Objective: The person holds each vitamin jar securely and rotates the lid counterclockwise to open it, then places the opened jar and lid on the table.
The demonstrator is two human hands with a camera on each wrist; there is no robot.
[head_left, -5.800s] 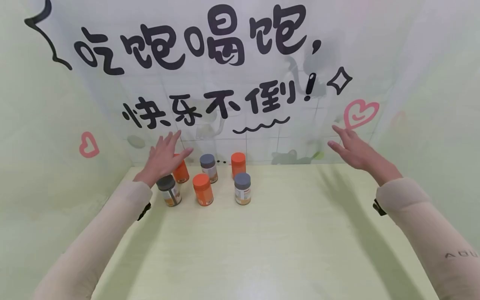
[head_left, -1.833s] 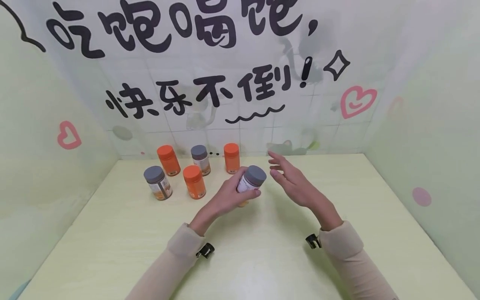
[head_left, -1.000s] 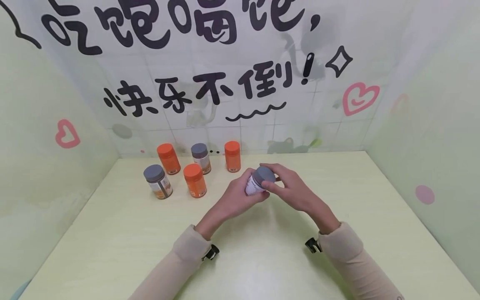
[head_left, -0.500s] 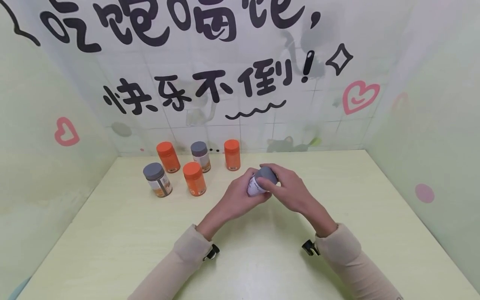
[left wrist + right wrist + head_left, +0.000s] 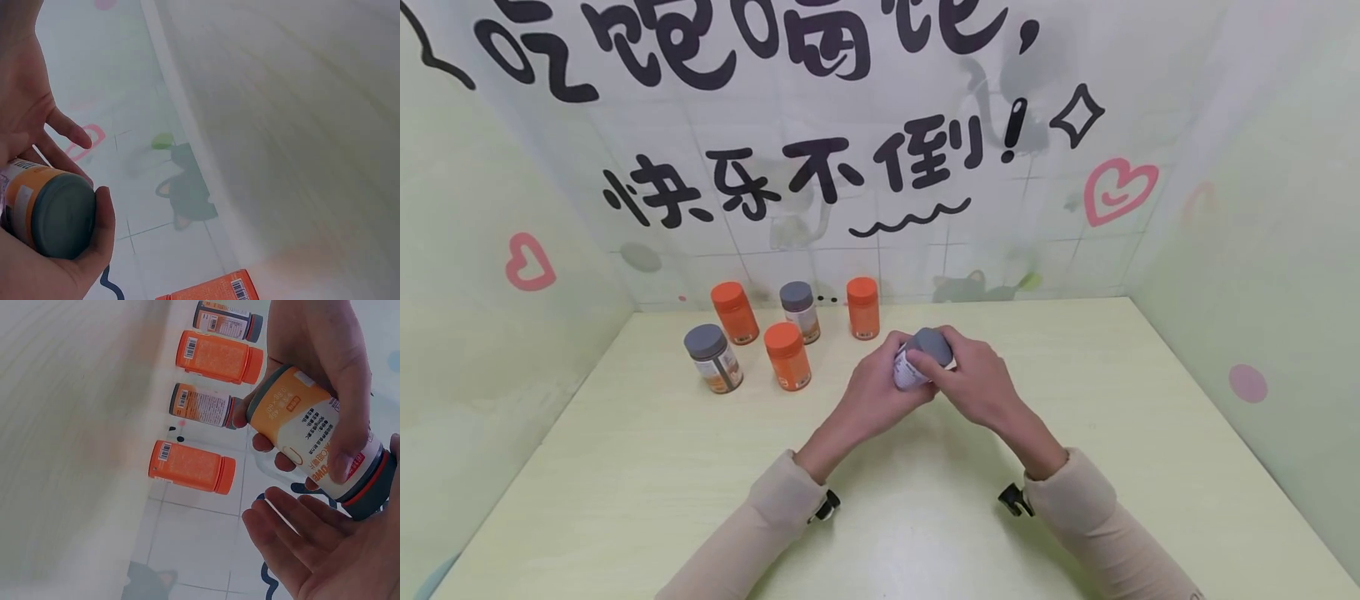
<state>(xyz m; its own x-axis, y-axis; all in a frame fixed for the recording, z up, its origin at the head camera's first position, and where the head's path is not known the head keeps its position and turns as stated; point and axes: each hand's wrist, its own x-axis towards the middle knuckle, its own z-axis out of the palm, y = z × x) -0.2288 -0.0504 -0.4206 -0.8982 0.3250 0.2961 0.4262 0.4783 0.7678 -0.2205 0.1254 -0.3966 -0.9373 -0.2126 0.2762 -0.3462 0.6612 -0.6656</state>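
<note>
In the head view my left hand point(image 5: 872, 392) grips a supplement bottle point(image 5: 908, 375) around its body, tilted above the table. My right hand point(image 5: 981, 383) holds the bottle's grey lid point(image 5: 934, 343), the thumb lying across it and the index finger behind. The right wrist view shows the bottle's white and orange label point(image 5: 306, 419) between the left thumb and fingers; its lid point(image 5: 373, 487) sits between the right thumb and palm, while the other right fingers point(image 5: 281, 519) extend below. The dark bottle base point(image 5: 65, 215) faces the left wrist camera, with left fingers curled around it.
Several upright bottles stand at the back left: two grey-lidded ones point(image 5: 718, 368) point(image 5: 802, 317) and three orange ones point(image 5: 790, 367) point(image 5: 737, 321) point(image 5: 864, 313). A printed backdrop point(image 5: 985, 250) rises behind the pale table point(image 5: 625, 483), with side walls left and right.
The left hand has lifted the grey-lidded bottle from the table's right-hand group, and the right hand has come in and taken its lid. Lately the right thumb has shifted left across the lid.
</note>
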